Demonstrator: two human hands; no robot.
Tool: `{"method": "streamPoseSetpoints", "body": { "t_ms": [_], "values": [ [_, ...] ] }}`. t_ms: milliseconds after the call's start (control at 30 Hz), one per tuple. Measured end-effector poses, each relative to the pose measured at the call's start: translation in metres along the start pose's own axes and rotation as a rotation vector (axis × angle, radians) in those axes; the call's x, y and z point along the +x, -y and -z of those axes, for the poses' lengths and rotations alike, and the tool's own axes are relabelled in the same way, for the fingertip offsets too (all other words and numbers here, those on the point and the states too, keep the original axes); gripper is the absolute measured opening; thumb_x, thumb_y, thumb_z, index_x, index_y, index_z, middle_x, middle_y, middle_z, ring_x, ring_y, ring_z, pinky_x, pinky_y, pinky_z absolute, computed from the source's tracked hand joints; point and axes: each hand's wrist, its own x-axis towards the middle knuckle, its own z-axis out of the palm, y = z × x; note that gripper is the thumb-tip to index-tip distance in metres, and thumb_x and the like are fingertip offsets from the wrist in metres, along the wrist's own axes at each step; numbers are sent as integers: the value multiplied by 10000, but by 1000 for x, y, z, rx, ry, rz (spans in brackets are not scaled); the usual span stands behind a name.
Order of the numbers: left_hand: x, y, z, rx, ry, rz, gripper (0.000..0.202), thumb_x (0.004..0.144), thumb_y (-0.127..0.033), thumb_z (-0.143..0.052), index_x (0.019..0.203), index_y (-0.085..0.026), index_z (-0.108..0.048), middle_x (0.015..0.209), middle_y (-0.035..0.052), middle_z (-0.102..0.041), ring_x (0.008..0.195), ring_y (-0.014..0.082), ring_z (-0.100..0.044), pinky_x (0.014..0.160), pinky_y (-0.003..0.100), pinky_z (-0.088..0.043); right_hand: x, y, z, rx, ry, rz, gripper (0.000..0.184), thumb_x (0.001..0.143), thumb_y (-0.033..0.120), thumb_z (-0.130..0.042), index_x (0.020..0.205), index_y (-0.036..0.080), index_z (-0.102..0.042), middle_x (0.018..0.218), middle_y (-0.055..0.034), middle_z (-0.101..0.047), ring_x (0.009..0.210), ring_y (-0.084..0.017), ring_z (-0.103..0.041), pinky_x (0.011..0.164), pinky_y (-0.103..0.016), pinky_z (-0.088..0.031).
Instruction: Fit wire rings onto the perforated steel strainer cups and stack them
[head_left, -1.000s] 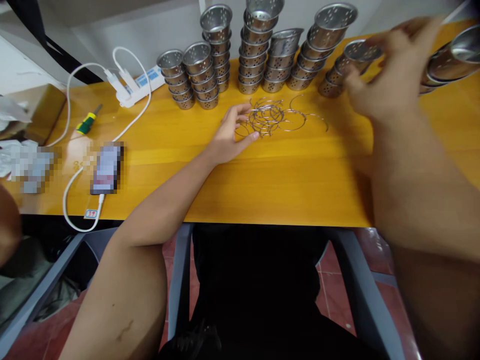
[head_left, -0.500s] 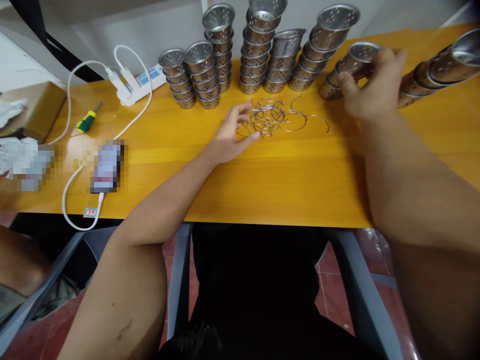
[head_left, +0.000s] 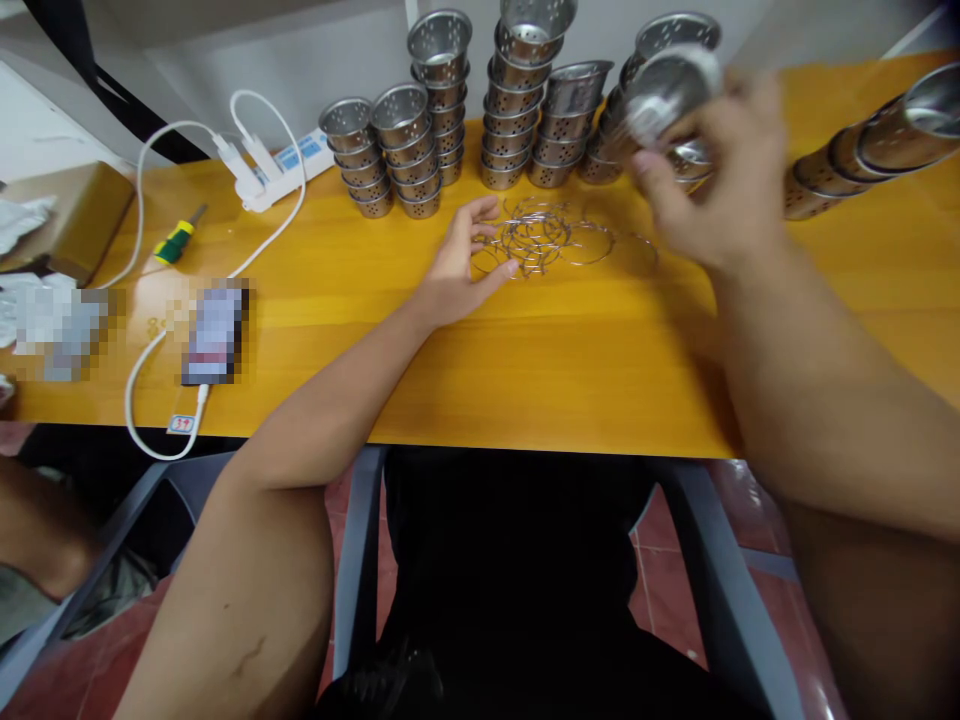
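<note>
Two bare hands show in the head view, both at a yellow-brown wooden table (head_left: pixel 525 370). The right hand (head_left: pixel 739 185) grips a perforated metal cup (head_left: pixel 667 95), its thumb at the near side of the cup and its other fingers partly hidden behind; hand and cup are blurred. The cup is tilted, in front of an upright stack of similar cups (head_left: pixel 679 32), and below it a further metal rim (head_left: pixel 690 160) shows, partly covered by the hand. The left hand (head_left: pixel 457 265) lies at the table with its fingers loosely curved and its thumb spread well apart from them, grasping nothing that can be seen. Its fingertips and thumb are at the left edge of a tangled heap of thin wire rings (head_left: pixel 536 235); whether they touch the wire, I cannot tell. Along the back, more cups stand in stacks, including two short ones (head_left: pixel 360 160) (head_left: pixel 405 150) near a white power strip (head_left: pixel 289 165). At far right, another stack (head_left: pixel 874 140) looks slanted. On the left side of the table are a green and yellow screwdriver (head_left: pixel 176 242), a phone (head_left: pixel 215 335) on a white cable (head_left: pixel 289 215), and a brown box (head_left: pixel 82 220).
</note>
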Motion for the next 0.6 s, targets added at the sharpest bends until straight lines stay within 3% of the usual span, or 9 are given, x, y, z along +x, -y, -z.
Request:
{"method": "streamPoseSetpoints", "body": {
  "t_ms": [67, 133, 233, 333, 467, 533, 600],
  "values": [
    [0, -3, 0, -4, -17, -18, 1143, 1114, -876, -842, 1963, -376, -263, 2008, 237, -555, 1786, 399, -711, 1472, 664, -646, 3, 49, -4, 96, 281, -60, 425, 1309, 748, -627, 1363, 374, -820, 1758, -194, -729, 1687, -455, -670, 1479, -707, -541],
    [-1, -6, 1, 13, -29, -39, 1160, 1107, -909, -833, 1967, -390, -252, 2009, 207, -549, 1814, 409, -700, 1471, 694, -658, 5, 89, -11, 197, 449, -31, 463, 1317, 778, -594, 1472, 438, -867, 1806, -145, -735, 1719, -480, -667, 1496, -740, -541],
    [0, -8, 3, 66, -27, -75, 1175, 1054, -995, -839, 1928, -377, -356, 1946, 169, -601, 1851, 435, -668, 1536, 728, -602, 6, 121, -22, 258, 602, -9, 559, 1303, 786, -583, 1716, 495, -822, 1901, -78, -702, 1775, -537, -638, 1477, -840, -540],
    [4, -1, 4, 79, -43, -72, 1141, 1027, -1007, -853, 1873, -358, -445, 1884, 170, -652, 1839, 444, -668, 1589, 728, -542, 6, 123, -25, 293, 623, -75, 632, 1291, 743, -594, 1880, 530, -677, 1964, -41, -672, 1788, -528, -638, 1500, -840, -530],
    [9, 11, 6, 87, -53, -23, 1099, 1064, -874, -866, 1907, -346, -399, 1907, 199, -616, 1886, 456, -597, 1627, 745, -475, 4, 99, -24, 275, 537, -207, 787, 1263, 637, -661, 2004, 454, -468, 2016, -82, -626, 1727, -468, -707, 1515, -725, -568],
    [10, 13, 6, 81, -47, -16, 1097, 1073, -838, -869, 1917, -338, -377, 1912, 212, -603, 1894, 456, -579, 1638, 753, -462, 2, 81, -29, 176, 545, -226, 879, 1246, 579, -713, 2043, 361, -415, 2058, -130, -569, 1823, -470, -624, 1572, -707, -503],
    [10, 12, 7, 61, -55, -19, 1099, 1061, -846, -889, 1898, -335, -392, 1912, 213, -606, 1885, 452, -586, 1649, 752, -456, -2, 64, -36, 66, 623, -234, 995, 1200, 552, -788, 2046, 175, -426, 2060, -249, -534, 1876, -538, -549, 1599, -752, -436]
  ]
}}
